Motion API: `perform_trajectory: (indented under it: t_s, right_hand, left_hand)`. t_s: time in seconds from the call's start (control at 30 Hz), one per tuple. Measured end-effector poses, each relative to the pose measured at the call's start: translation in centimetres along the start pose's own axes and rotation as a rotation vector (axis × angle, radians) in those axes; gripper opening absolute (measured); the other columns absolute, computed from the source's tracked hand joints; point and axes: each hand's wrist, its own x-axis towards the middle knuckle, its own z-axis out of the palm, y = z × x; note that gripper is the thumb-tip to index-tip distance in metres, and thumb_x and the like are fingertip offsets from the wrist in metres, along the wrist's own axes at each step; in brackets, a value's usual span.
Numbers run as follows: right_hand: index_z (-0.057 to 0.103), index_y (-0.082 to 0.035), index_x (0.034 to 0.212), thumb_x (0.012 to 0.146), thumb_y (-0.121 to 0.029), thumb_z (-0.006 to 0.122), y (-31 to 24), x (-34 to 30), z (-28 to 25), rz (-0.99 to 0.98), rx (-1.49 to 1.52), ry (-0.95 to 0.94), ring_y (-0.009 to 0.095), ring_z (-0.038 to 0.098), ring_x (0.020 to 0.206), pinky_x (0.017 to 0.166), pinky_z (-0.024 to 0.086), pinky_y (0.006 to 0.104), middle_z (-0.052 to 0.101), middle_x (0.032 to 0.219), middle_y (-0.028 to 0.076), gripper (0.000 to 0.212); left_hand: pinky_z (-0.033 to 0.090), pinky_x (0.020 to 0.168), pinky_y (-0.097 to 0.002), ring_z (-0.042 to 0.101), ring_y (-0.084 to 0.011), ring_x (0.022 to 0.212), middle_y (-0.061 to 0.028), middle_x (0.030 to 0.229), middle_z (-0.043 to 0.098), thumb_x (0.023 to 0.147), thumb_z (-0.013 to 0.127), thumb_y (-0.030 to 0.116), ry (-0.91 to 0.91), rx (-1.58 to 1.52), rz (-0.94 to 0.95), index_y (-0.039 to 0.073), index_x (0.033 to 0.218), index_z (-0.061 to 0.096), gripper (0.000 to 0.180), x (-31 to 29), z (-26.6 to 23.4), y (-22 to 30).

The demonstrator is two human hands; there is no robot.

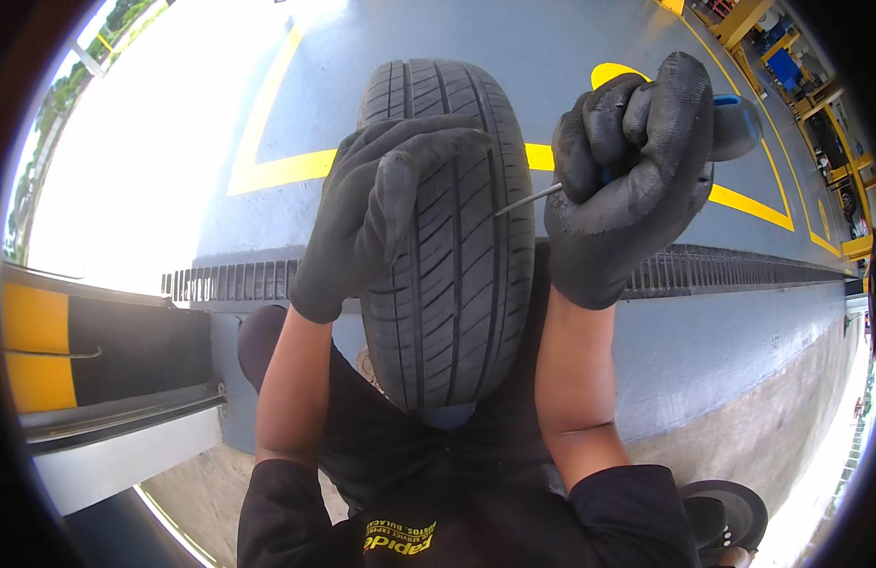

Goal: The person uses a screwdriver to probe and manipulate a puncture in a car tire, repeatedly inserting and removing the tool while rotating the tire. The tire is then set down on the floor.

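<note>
A black tyre [447, 284] stands upright between my knees, its grooved tread facing me. My left hand [367, 204], in a dark grey work glove, lies over the left side of the tread with its fingers stretched across it. To the right of the tyre, my gloved right hand [627, 170] is closed in a fist around a screwdriver [738, 130] with a blue and dark grey handle. Its thin metal shaft points left, and the tip meets the right part of the tread. Most of the handle is hidden inside the fist.
Yellow lines [296, 170] mark the blue-grey floor. A dark drain grating [703, 270] runs crosswise behind my forearms. At the left stands a yellow and black striped block [107, 346]. Shelving [836, 142] lines the far right, and a round black object [727, 516] sits at lower right.
</note>
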Motion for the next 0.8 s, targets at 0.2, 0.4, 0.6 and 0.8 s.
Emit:
perform_trajectory:
  t_s: [0.2,0.4,0.6,0.8]
  right_hand:
    - [0.038,-0.016,0.07,0.104,-0.022,0.054,-0.1,-1.0,1.4,-0.005,-0.044,0.087,0.005,0.017,0.041,0.035,0.017,0.0228,0.029,0.056,-0.004,0.038]
    - [0.04,-0.014,0.076,0.102,-0.019,0.056,0.4,-2.2,1.9,-0.021,-0.052,0.086,0.005,0.02,0.044,0.038,0.02,0.0225,0.03,0.06,-0.003,0.031]
    - [0.043,-0.012,0.082,0.1,-0.016,0.058,1.0,-2.8,1.8,-0.045,-0.084,0.038,0.006,0.023,0.048,0.041,0.025,0.0224,0.032,0.064,-0.002,0.025]
    - [0.045,-0.011,0.088,0.099,-0.014,0.061,1.2,-3.4,1.9,-0.064,-0.077,0.005,0.007,0.026,0.051,0.044,0.029,0.0222,0.033,0.068,-0.002,0.019]
  left_hand:
    - [0.046,0.108,-0.0447,0.059,-0.0346,0.126,-0.0193,0.13,0.066,0.109,0.011,0.054,-0.016,-0.009,0.013,-0.004,0.118,0.071,0.083,-0.3,-0.6,-0.2]
    - [0.042,0.103,-0.0446,0.062,-0.0307,0.115,-0.006,0.117,0.073,0.111,0.026,0.04,0.069,0.022,0.138,0.012,0.108,0.077,0.058,-0.7,-0.5,-0.9]
    - [0.04,0.109,-0.046,0.059,-0.031,0.12,-0.0108,0.12,0.071,0.112,0.024,0.031,-0.057,0.161,0.137,0.008,0.116,0.074,0.055,-0.4,-0.9,1.4]
    - [0.042,0.112,-0.0448,0.057,-0.0357,0.128,-0.0181,0.133,0.064,0.11,0.036,0.01,-0.098,0.188,0.162,0.004,0.145,0.052,0.038,-1.6,-0.7,0.3]
